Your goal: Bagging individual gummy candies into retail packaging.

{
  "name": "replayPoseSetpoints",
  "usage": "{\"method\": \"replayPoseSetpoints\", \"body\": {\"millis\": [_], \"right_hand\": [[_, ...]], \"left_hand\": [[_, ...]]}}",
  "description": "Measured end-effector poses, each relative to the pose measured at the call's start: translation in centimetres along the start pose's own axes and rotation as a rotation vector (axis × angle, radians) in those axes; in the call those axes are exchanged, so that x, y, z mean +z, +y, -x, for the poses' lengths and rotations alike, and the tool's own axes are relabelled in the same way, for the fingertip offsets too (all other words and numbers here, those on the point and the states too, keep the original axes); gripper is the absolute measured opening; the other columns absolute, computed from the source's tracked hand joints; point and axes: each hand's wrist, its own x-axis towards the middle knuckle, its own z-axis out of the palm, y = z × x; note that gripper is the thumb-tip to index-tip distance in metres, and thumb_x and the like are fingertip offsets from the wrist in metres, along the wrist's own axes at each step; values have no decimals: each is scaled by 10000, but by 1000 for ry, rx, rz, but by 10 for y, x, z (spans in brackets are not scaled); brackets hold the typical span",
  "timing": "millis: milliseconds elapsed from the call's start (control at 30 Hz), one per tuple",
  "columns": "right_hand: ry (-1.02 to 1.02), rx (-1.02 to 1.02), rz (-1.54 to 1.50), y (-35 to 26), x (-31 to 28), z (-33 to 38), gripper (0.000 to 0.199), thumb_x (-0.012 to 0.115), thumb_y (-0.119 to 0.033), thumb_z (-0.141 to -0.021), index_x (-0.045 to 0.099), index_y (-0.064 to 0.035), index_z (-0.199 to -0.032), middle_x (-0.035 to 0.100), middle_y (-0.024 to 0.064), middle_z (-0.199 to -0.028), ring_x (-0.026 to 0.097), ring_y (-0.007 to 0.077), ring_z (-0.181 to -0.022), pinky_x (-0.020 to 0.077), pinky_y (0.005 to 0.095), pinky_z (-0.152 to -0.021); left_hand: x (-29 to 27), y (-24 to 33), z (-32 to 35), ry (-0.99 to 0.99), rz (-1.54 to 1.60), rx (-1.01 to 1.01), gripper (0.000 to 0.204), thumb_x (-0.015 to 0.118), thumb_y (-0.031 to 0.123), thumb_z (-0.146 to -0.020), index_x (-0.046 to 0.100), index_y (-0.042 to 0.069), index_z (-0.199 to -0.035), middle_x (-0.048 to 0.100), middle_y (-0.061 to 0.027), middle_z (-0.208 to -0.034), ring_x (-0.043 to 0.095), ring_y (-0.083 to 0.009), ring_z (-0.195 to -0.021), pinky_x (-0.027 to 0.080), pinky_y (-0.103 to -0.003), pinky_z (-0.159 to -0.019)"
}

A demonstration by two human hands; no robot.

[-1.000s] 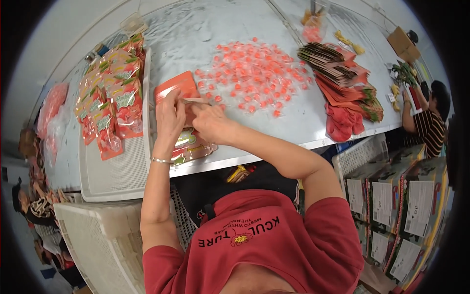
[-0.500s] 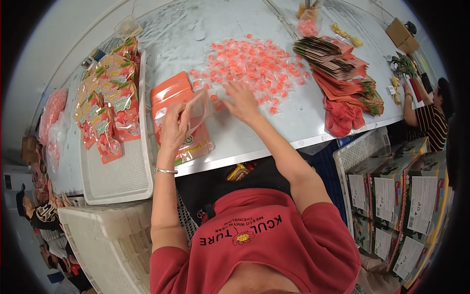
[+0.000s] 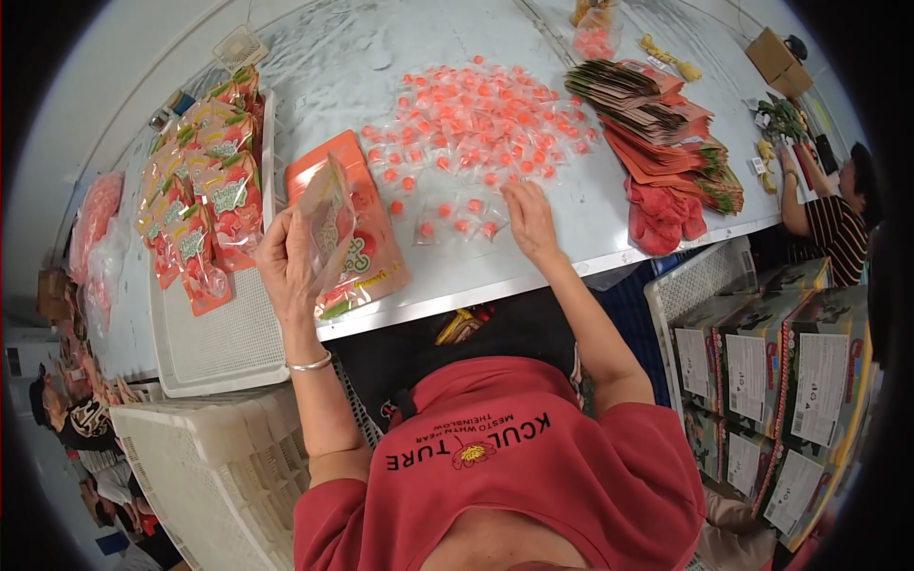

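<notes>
My left hand grips a printed pouch by its side, holding it up with its clear panel showing. Beneath it on the table lie more flat pink-and-red pouches, overlapping. At the near edge of a heap of small clear-wrapped red candies, my right hand rests with its fingers curled down together. Whatever is under those fingertips is hidden. Between the two hands, several loose wrapped candies lie apart from the heap.
Filled pouches lie on a white plastic tray at left. A stack of flat pouches and a red cloth are on the right. White crates stand lower left, printed boxes lower right. A co-worker sits far right.
My left hand has moved left and down with the pouch, turning its printed side into view. My right hand has moved right, from the heap's left side to its near edge. Several candies now lie nearer me.
</notes>
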Motion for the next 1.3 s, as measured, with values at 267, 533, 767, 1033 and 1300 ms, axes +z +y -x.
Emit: {"method": "replayPoseSetpoints", "body": {"millis": [267, 533, 767, 1033, 1300], "right_hand": [[-231, -57, 30, 32, 21, -20, 219, 481, -104, -911, 601, 19, -1046, 632, 120, -972, 597, 224, -887, 463, 318, -792], [-462, 422, -294, 30, -10, -36, 245, 550, -147, -885, 603, -17, -1086, 623, 116, -1040, 574, 266, -1006, 441, 350, -873], [-259, -1, 163, 6, -32, 4, 185, 637, -31, -728, 604, -25, -910, 585, 106, -991, 534, 305, -905, 423, 376, -819], [-244, -47, 68, 11, 14, -6, 148, 564, -55, -829, 605, -24, -968, 622, 136, -960, 575, 297, -905, 450, 358, -806], [-378, 292, -107, 24, 7, -49, 324, 515, -230, -891, 589, 5, -1103, 644, 145, -1021, 612, 235, -938, 461, 304, -831]], "left_hand": [[-9, -1, 9, 15, 25, 9, 222, 533, 166, -927, 579, -17, -810, 466, 51, -698, 348, -31, -658, 305, -186, -574], [-27, 0, 10, 84, -14, 13, 259, 537, 157, -921, 499, 11, -710, 409, 60, -672, 309, -35, -632, 260, -196, -552], [-17, 13, 9, 83, -47, 43, 287, 530, 140, -919, 436, 15, -679, 411, 53, -657, 293, -40, -614, 252, -207, -533], [-14, 20, 11, 79, -17, 104, 221, 532, 106, -910, 516, -22, -730, 449, 38, -663, 336, -40, -627, 296, -198, -551], [-24, 19, 11, 70, 15, 64, 225, 527, 105, -912, 513, -21, -727, 459, 34, -666, 338, -37, -622, 296, -197, -549]]}}
